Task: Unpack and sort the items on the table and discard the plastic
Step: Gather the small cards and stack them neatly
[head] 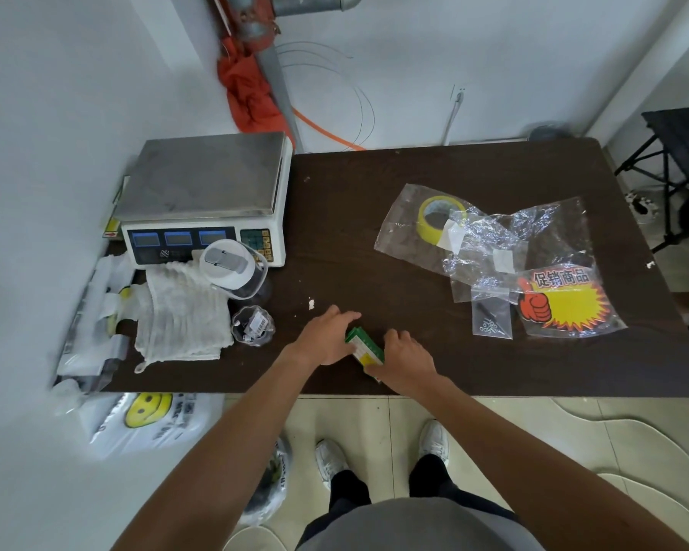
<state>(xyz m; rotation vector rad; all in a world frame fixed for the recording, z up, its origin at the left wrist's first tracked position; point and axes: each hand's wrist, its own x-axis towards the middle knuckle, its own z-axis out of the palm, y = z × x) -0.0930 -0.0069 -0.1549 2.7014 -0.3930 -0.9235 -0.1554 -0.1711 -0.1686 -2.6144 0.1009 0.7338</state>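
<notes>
- I am holding the box (364, 347) between both grips at the near edge of the counter (355, 216), straight in front of me.
- The box is lying on a slant, its long axis running from far-left to near-right, so one end is pointing at each grip.
- My left grip (325, 340) is lying against the far-left end, fingers looking mostly straight and pressing rather than wrapping. The thumb is hidden.
- My right grip (408, 359) is curling round the near-right end, fingers closed on it.
- Both forearms are reaching in low and converging, wrists just past the counter's edge.
- I am judging that opening the box comes next, and the right grip is sitting on the end I would work.
- The tape (440, 216) in its bag and the other bags (533, 232) are lying well apart, to the far right.
</notes>
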